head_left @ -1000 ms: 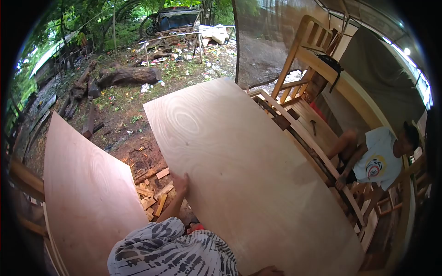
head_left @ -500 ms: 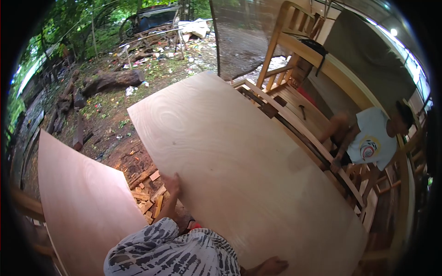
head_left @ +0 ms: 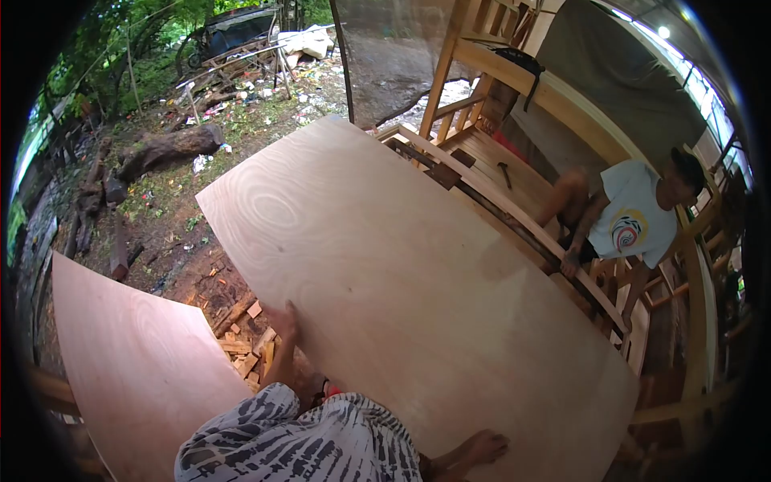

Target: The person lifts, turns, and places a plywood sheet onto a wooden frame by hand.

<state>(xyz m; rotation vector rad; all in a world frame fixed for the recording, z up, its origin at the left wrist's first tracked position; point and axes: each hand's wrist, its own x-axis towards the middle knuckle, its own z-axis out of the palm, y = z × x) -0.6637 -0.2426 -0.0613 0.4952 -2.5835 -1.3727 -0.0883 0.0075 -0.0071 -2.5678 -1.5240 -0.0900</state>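
Observation:
A large plywood sheet point(head_left: 385, 281) with pale, swirled grain lies in front of me, slanting across the view. At its left edge, my left hand point(head_left: 283, 323) grips the board, thumb side on top and the other fingers mostly hidden beneath. Close to the near end, my right hand point(head_left: 484, 447) rests on the sheet's face with its fingers extended. A second plywood piece point(head_left: 144, 345) with a curved outline is at my left, apart from both hands.
Across the sheet a co-worker in a white T-shirt point(head_left: 638, 217) bends with a hand on a wooden frame rail point(head_left: 514, 213). A hammer point(head_left: 504, 174) lies on the slats behind. Wood offcuts point(head_left: 249, 353) litter the ground between the boards. A log point(head_left: 173, 151) lies farther out.
The view has shifted slightly, so the sheet and surroundings appear farther left. My right hand shows more fully on the sheet. My left hand keeps its hold on the edge.

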